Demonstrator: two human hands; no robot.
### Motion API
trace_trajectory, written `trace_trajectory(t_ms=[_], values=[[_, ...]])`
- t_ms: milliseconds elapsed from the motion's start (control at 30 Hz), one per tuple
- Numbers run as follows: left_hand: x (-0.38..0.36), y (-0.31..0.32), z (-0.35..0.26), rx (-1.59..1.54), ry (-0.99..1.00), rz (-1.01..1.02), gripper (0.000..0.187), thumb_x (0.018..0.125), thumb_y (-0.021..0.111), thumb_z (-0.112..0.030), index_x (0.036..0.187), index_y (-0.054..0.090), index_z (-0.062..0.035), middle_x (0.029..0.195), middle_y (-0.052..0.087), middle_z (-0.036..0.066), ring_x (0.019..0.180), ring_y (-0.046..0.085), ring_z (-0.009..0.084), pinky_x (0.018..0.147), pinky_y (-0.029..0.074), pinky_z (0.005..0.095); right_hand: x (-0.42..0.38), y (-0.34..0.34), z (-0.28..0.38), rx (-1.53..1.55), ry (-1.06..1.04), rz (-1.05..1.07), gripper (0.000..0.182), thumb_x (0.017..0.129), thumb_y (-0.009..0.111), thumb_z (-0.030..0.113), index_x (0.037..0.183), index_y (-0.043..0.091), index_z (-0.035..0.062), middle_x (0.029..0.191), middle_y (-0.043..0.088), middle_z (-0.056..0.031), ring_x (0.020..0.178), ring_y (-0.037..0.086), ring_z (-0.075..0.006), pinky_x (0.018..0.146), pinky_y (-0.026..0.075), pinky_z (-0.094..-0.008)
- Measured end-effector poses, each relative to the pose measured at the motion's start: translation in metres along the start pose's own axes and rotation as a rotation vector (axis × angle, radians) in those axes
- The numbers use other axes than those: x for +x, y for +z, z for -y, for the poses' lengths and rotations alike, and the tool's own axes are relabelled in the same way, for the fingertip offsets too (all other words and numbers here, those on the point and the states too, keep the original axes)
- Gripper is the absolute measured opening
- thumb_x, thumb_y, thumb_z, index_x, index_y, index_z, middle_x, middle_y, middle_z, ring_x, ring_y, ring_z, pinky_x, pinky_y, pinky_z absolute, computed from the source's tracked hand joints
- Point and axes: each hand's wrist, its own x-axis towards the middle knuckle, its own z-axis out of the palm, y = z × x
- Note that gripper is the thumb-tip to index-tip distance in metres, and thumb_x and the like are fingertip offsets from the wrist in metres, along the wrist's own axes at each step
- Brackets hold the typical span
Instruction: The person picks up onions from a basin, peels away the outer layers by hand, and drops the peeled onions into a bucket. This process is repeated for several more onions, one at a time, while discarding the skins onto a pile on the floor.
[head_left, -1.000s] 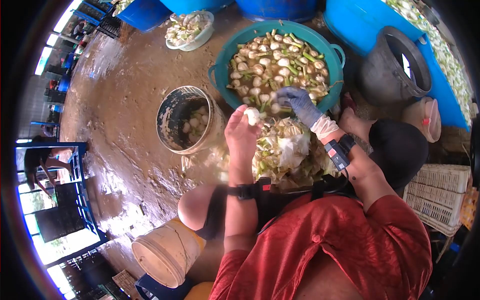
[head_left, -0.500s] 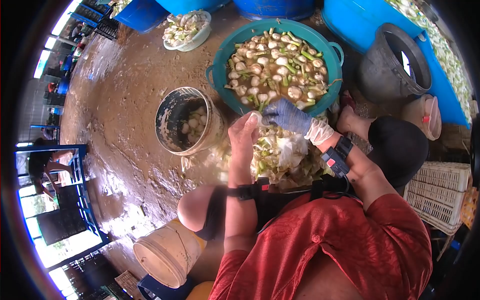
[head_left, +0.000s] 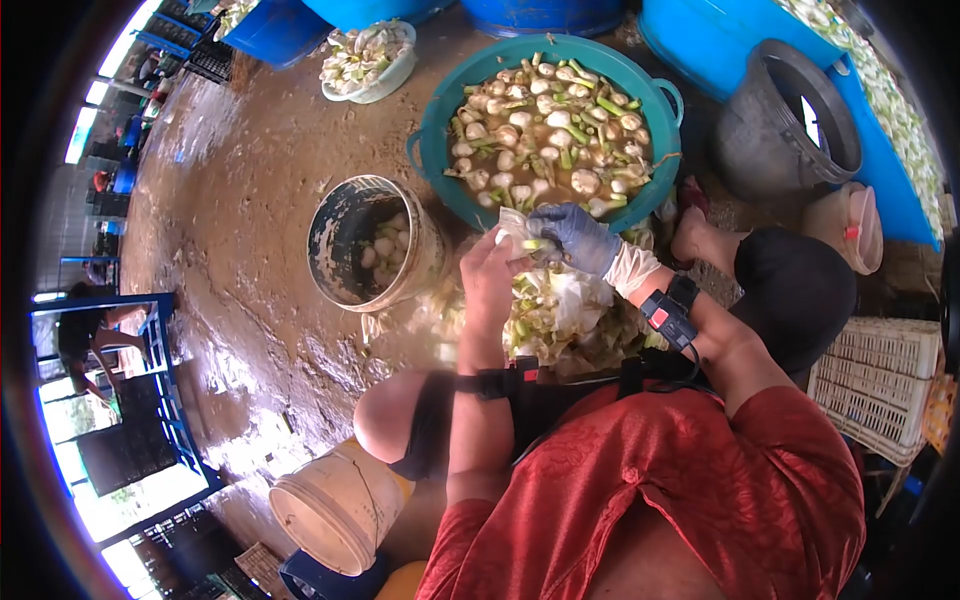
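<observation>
My bare left hand grips a white bulb just in front of the teal basin. My right hand, in a blue glove, closes its fingers on the same bulb from the right, at its green stalk end. The basin holds brown water with several bulbs and green stalks. Below my hands lies a heap of pale peelings. A worn white bucket with peeled bulbs in it stands just left of my left hand.
A black bucket and blue tubs stand at the back right. A white bowl of trimmings sits at the back. An empty cream bucket lies by my knee. A white crate is on the right. The floor is wet. A person bends far left.
My right hand has drawn back from the basin to the bulb in my left hand and now grips it; the left hand rose a little towards the basin.
</observation>
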Motion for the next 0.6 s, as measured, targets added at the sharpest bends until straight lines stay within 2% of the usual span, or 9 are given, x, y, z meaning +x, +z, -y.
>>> trace_trajectory(t_ms=[33,67,133,267,333,367,500,567,600], values=[[0.001,0.000,0.001,-0.053,0.016,-0.023,0.035,0.090,0.053,-0.012,0.117,0.052,0.0092,0.104,0.061,0.012,0.085,0.061,0.0199,0.073,0.051,0.0321,0.000,0.000,0.003,0.567,0.572,0.032,0.022,0.089,0.058,0.021,0.094,0.062,0.0009,0.069,0.055,0.0005,0.060,0.053,-0.0049,0.051,0.044,-0.0226],[0.002,-0.001,0.002,-0.105,0.033,-0.048,0.033,0.089,0.054,-0.012,0.116,0.053,0.0079,0.103,0.062,0.011,0.085,0.061,0.0192,0.074,0.051,0.0318,-0.001,0.000,0.006,0.568,0.572,0.033,0.022,0.089,0.058,0.021,0.094,0.062,0.0009,0.069,0.055,0.0005,0.060,0.053,-0.0049,0.051,0.044,-0.0226],[0.003,-0.001,0.005,-0.067,0.062,-0.078,0.032,0.089,0.056,-0.011,0.116,0.054,0.0068,0.103,0.062,0.011,0.086,0.061,0.0184,0.074,0.051,0.0314,0.008,-0.007,0.029,0.918,0.794,-0.135,0.020,0.087,0.061,0.021,0.091,0.064,0.0016,0.064,0.052,0.0023,0.059,0.050,-0.0029,0.052,0.042,-0.0217],[0.005,-0.006,0.010,0.079,0.112,-0.095,0.032,0.086,0.061,-0.010,0.115,0.056,0.0036,0.102,0.062,0.009,0.085,0.060,0.0152,0.071,0.050,0.0291,0.011,-0.008,0.025,0.473,0.647,0.029,0.021,0.085,0.063,0.020,0.086,0.063,-0.0006,0.064,0.055,-0.0022,0.059,0.051,-0.0055,0.055,0.043,-0.0243],[0.000,-0.001,0.007,0.139,0.100,-0.097,0.033,0.085,0.063,-0.011,0.114,0.057,0.0034,0.099,0.063,0.008,0.082,0.060,0.0141,0.068,0.050,0.0276,0.012,-0.008,0.016,0.100,0.276,0.032,0.022,0.082,0.065,0.019,0.082,0.062,-0.0020,0.065,0.058,-0.0073,0.059,0.054,-0.0111,0.056,0.044,-0.0267],[-0.001,0.001,0.005,0.199,0.090,-0.101,0.034,0.084,0.064,-0.012,0.113,0.057,0.0032,0.096,0.063,0.007,0.079,0.060,0.0130,0.064,0.050,0.0261,0.010,-0.009,0.013,0.096,0.288,0.052,0.019,0.079,0.065,0.015,0.082,0.062,-0.0028,0.068,0.060,-0.0128,0.061,0.056,-0.0167,0.058,0.044,-0.0302],[0.003,-0.007,0.007,0.292,0.010,-0.140,0.034,0.079,0.068,-0.011,0.109,0.060,0.0027,0.089,0.064,0.006,0.072,0.058,0.0113,0.059,0.048,0.0242,0.011,-0.002,0.011,0.134,0.464,0.024,0.016,0.078,0.063,0.013,0.081,0.061,-0.0019,0.070,0.060,-0.0165,0.061,0.058,-0.0240,0.060,0.045,-0.0342],[0.003,-0.004,0.004,0.165,0.020,-0.125,0.031,0.074,0.067,-0.007,0.103,0.061,0.0032,0.084,0.064,0.006,0.066,0.058,0.0115,0.059,0.048,0.0235,0.012,-0.001,0.011,-0.130,0.427,-0.010,0.015,0.077,0.061,0.014,0.078,0.060,-0.0014,0.074,0.060,-0.0202,0.066,0.059,-0.0330,0.064,0.047,-0.0391],[0.003,-0.003,0.005,0.165,0.021,-0.125,0.031,0.074,0.067,-0.007,0.103,0.061,0.0032,0.084,0.064,0.006,0.066,0.058,0.0115,0.059,0.048,0.0235,0.011,-0.001,0.011,-0.130,0.426,-0.011,0.015,0.077,0.061,0.014,0.078,0.060,-0.0014,0.074,0.060,-0.0202,0.066,0.059,-0.0330,0.064,0.047,-0.0391]])
